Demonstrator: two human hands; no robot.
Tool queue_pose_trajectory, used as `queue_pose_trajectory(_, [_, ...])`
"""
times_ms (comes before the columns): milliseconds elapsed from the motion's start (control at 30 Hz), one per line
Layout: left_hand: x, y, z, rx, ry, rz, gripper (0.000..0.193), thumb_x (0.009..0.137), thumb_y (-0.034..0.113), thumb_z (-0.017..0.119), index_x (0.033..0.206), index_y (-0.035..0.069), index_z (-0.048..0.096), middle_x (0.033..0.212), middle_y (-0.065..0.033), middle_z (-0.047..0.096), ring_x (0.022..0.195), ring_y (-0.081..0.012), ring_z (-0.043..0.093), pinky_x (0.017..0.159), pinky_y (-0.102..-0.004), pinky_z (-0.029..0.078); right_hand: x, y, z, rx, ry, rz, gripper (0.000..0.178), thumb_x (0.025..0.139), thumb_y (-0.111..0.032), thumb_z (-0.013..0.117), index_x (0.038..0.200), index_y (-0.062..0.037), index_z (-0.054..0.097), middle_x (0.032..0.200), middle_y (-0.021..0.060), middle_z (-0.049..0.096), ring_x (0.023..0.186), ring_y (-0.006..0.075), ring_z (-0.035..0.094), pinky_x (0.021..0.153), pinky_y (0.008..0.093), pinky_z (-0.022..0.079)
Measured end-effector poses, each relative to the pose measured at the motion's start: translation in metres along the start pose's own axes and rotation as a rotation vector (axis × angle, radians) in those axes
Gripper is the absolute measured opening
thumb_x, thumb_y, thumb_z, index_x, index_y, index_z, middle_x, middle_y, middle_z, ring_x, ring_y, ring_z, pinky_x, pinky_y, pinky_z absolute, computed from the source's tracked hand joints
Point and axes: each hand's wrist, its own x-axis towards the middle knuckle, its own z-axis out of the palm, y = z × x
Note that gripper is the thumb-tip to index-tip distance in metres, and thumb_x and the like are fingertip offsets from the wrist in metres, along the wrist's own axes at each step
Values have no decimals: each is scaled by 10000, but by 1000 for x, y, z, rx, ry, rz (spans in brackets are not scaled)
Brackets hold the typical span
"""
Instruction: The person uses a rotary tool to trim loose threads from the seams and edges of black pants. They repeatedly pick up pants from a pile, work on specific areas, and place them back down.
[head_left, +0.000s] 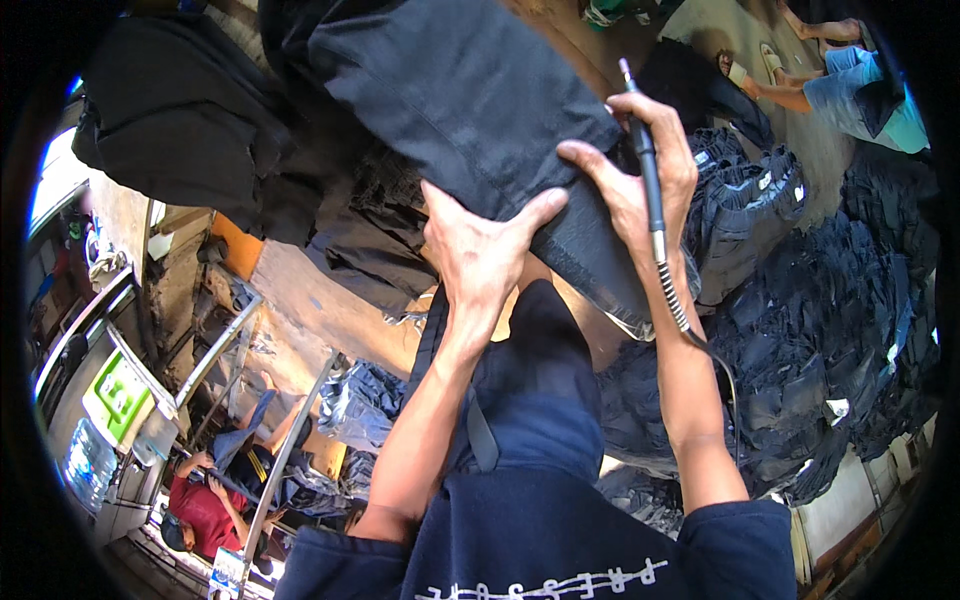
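Observation:
A black cloth garment (450,100) is stretched out in front of me, its seam and lower edge slanting toward my lap. My left hand (480,240) grips its near edge, thumb on top and the other fingers mostly hidden beneath. My right hand (655,170) holds a slim black corded pen tool (645,165) upright along the palm, its pinkish tip pointing away from me. The right thumb also rests on the garment's edge. From the tool's coiled spring end, a thin cord runs down beside my right forearm.
Heaps of dark garments (790,330) lie to my right, with a stack (740,200) closer in. More black cloth (190,130) lies at far left over a wooden surface (310,300). A metal frame (290,440) and a person in red (210,510) are lower left; another person (850,90) sits upper right.

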Motion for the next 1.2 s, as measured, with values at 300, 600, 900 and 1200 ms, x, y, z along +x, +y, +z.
queue_pose_trajectory(300, [2, -9, -27, -364, -153, -210, 632, 868, 28, 939, 1419, -13, 632, 1324, -152, 753, 1181, -215, 731, 1015, -345, 585, -25, -3, -11, 108, 16, -319, 255, 915, -115, 894, 1150, -44, 826, 1158, 167, 777, 1238, 387, 750, 1128, 516, 563])
queue_pose_trajectory(600, [-2, -22, -32, -371, -171, -163, 506, 878, 52, 954, 1302, -44, 696, 1205, -109, 756, 1096, -161, 724, 980, -295, 599, -67, -6, -15, 138, -177, -338, 264, 881, -5, 765, 1129, 82, 750, 1054, 257, 817, 1103, 434, 815, 1062, 588, 625])
queue_pose_trajectory(900, [3, -32, -29, -430, -175, -126, 488, 887, 40, 943, 1298, -44, 695, 1158, -88, 748, 1047, -143, 713, 951, -281, 590, -69, -10, -8, 142, -233, -360, 271, 836, -8, 844, 1098, 52, 809, 1012, 199, 818, 1104, 396, 821, 1040, 548, 649])
queue_pose_trajectory(1200, [1, -34, -29, -450, -173, -110, 493, 895, 38, 938, 1311, -48, 687, 1160, -93, 747, 1027, -139, 717, 934, -268, 589, -71, -8, -8, 129, -233, -352, 301, 811, 2, 864, 1104, 45, 812, 1043, 189, 817, 1112, 387, 820, 1041, 531, 653])
